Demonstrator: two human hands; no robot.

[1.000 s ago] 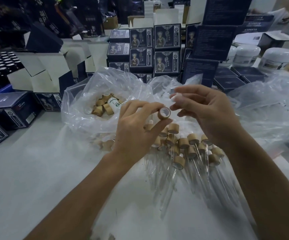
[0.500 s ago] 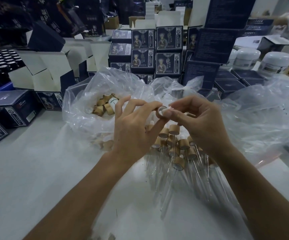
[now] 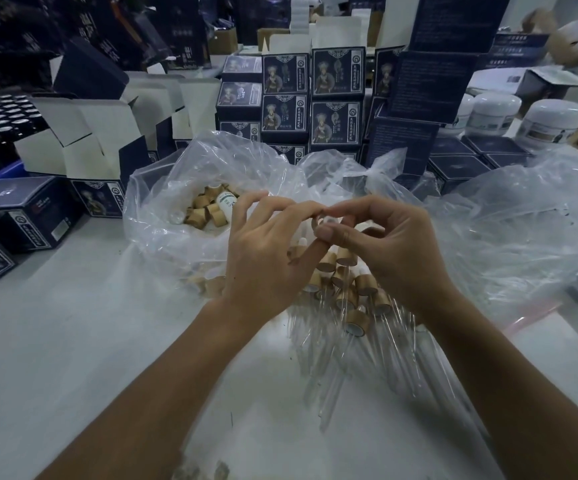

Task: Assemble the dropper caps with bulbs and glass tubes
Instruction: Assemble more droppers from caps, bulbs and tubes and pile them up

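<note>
The cap (image 3: 316, 223) sits between your two hands, raised above the heap of finished droppers (image 3: 348, 289) on the table (image 3: 73, 341), and only a sliver of its tan ring shows past your fingers. Something pale, probably the bulb (image 3: 329, 220), is at its opening; how far it is seated you cannot tell from here.

The risk is a crooked seat: if your thumb pushes off-centre the soft bulb may fold at the rim instead of popping through, and a squeezed ring this small could flick out and drop among the glass tubes (image 3: 332, 386) beneath, where a knock might chip one.

Your left hand (image 3: 266, 258) pinches the cap narrowly, forefinger over the top and thumb under it, the other fingers loosely spread. Your right hand (image 3: 391, 244) is curled tight, thumb and forefinger closed on the bulb and pressing toward the cap. Behind, the plastic bag (image 3: 163, 209) holds loose caps (image 3: 204, 211).
</note>
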